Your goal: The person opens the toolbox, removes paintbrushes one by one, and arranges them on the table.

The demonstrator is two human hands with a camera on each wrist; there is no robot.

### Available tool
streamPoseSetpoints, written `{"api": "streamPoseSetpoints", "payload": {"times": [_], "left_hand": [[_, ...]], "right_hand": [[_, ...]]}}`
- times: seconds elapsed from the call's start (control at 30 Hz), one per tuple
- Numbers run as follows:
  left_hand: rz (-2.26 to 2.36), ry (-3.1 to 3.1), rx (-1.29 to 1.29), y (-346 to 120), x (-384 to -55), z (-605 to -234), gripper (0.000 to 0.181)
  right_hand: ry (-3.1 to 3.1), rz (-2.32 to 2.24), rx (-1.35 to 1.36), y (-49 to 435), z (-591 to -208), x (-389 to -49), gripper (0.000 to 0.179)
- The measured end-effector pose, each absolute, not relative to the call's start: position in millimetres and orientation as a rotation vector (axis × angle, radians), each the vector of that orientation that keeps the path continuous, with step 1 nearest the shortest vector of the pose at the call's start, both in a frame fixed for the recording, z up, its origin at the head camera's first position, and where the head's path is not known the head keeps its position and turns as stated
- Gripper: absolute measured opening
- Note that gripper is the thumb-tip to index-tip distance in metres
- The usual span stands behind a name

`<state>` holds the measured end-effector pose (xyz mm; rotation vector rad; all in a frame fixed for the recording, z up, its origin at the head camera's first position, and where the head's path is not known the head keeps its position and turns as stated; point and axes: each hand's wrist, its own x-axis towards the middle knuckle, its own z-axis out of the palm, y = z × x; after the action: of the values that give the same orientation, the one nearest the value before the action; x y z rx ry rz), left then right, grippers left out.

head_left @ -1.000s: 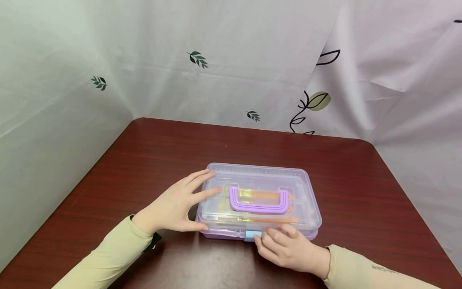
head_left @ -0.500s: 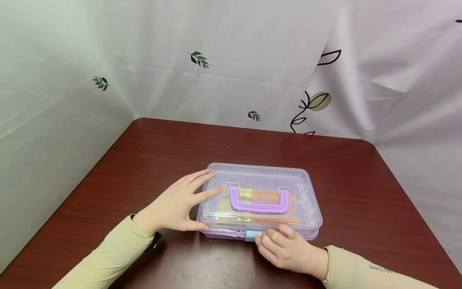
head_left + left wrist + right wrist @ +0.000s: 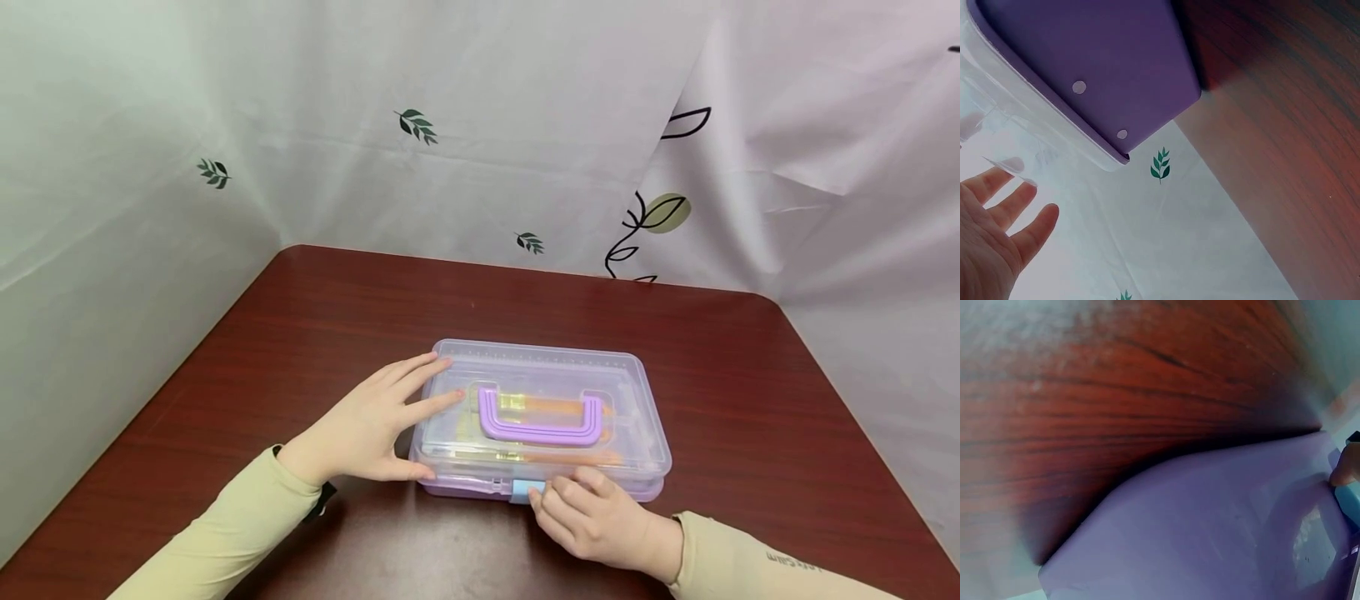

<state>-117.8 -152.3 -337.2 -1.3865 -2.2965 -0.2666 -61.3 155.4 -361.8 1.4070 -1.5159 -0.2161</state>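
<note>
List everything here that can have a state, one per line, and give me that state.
Box, resting on the table
Lid, down over the box
Handle, folded down
Latch, partly covered; fastened or not, unclear
Brushes, lying inside
Left hand, fingers spread, touching the box
Right hand, fingers curled at the latch

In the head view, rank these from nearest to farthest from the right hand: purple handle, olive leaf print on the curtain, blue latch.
1. Blue latch: on the box, at its front, touching the right hand.
2. Purple handle: atop the box, beyond the latch.
3. Olive leaf print: on the curtain, behind the table.
</note>
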Motion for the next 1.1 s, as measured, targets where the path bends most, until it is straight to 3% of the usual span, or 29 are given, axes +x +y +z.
{"api": "streamPoseSetpoints", "payload": {"times": [1.1], "left_hand": [[-0.291, -2.269, -1.395, -152, -119, -339, 0.080]], "right_hand": [[-1.603, -0.204, 1.429, 157, -365, -59, 0.026]]}}
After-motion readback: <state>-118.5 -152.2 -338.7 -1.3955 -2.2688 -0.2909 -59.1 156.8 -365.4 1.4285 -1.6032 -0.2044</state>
